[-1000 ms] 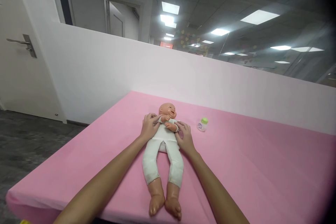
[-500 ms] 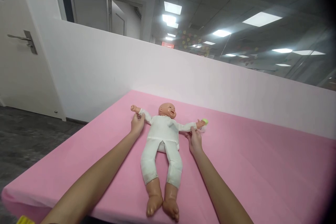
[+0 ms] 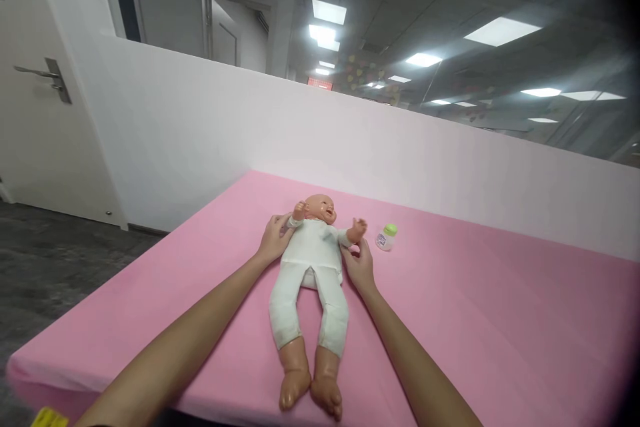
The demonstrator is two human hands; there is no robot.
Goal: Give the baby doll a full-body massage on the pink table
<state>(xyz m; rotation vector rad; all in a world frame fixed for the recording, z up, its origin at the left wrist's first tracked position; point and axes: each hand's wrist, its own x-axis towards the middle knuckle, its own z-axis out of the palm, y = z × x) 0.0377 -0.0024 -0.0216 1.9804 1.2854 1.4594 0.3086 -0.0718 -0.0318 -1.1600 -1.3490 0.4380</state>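
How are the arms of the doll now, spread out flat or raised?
Raised. The left hand and right hand each hold one arm of the doll, bent upward beside its head, off the pink sheet.

Pink bed with a doll and a small bottle

The bed point(image 3: 475, 320) is covered in a smooth pink sheet and stands against a low white wall. A doll point(image 3: 311, 287) in a white suit lies on its back near the middle, bare feet toward the near edge. A small bottle point(image 3: 386, 237) with a green cap stands near the doll's raised arm.
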